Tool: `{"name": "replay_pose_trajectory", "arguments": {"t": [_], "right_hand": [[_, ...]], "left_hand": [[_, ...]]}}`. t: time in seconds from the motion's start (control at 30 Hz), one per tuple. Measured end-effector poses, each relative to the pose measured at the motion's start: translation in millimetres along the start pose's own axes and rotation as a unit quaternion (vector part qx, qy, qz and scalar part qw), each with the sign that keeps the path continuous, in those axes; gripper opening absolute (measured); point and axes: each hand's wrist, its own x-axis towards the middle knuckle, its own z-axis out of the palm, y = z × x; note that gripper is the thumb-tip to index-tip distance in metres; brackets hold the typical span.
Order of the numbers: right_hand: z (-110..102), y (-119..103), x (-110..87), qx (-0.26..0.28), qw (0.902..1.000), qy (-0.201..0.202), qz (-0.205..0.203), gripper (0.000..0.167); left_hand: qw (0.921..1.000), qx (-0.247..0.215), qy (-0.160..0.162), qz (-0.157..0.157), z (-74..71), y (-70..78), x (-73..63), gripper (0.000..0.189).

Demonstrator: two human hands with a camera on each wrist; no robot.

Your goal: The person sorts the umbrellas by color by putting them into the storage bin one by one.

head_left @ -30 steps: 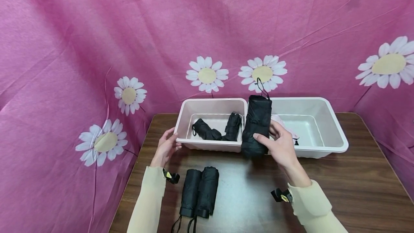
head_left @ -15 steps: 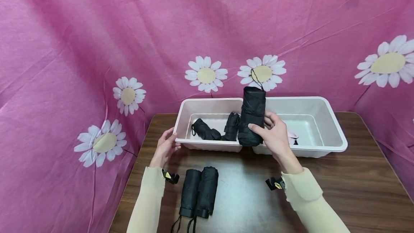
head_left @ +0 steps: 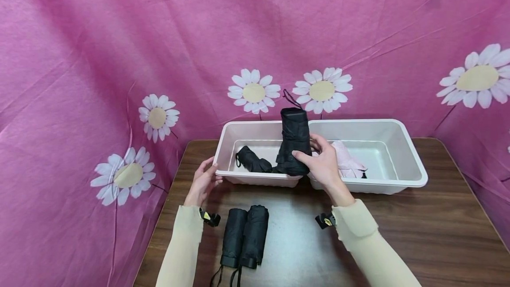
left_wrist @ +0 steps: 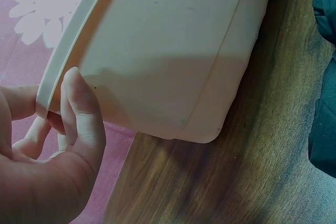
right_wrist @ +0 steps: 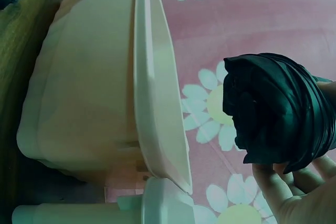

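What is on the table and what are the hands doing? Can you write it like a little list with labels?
Right hand: grips a folded black umbrella, held upright over the left bin
Left hand: holds the rim of the left bin
In the left bin: two more black umbrellas
Right bin: holds a pink umbrella
On the table: a pair of black umbrellas lying side by side
Behind: pink cloth with daisies
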Motion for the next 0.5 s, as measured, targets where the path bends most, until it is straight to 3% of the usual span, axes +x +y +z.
{"name": "replay_pose_trajectory", "arguments": {"t": [0.5], "right_hand": [[14.1,7.9,10.6,-0.024,0.9993,-0.027,-0.013,0.06]], "left_hand": [[1.0,-0.006,-0.003,0.003,1.5,1.7,-0.3,0.045]]}}
